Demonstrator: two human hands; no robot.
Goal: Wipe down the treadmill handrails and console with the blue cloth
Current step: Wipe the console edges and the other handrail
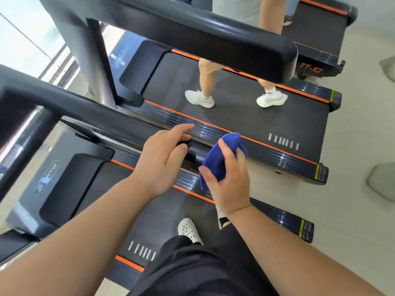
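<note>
I stand on a black treadmill belt (pixel 119 201) with orange side stripes. Its black right handrail (pixel 89 107) runs from the upper left down to its end near the frame's centre. My left hand (pixel 162 159) rests on that end, fingers curled over the rail tip, index finger stretched out. Just right of it, my right hand (pixel 228 178) grips a bunched blue cloth (pixel 222 154), held up against the rail's end. The console is out of view.
A second treadmill (pixel 245 116) stands right beside mine, with a person walking on it in white shoes (pixel 199 98). Its thick black handrail (pixel 213 39) crosses the top. A third treadmill (pixel 316 35) lies beyond. Pale floor (pixel 352 146) is on the right.
</note>
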